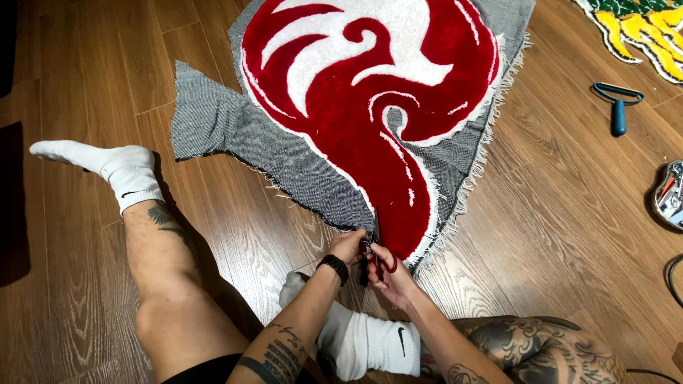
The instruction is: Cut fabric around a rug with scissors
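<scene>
The person is sitting on the floor (555, 213), the left hand (348, 245) pinching the grey backing (235, 124) at the rug (370, 107) tip, the right hand (388, 274) closing red scissors (380, 262) just beside it, rug stretching away.

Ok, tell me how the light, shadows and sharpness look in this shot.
Head view: light is even and warm, with soft sheen on the wooden floor; dark shadow fills the left edge; the red and white rug is sharp; the left hand and right hand look slightly soft.
</scene>
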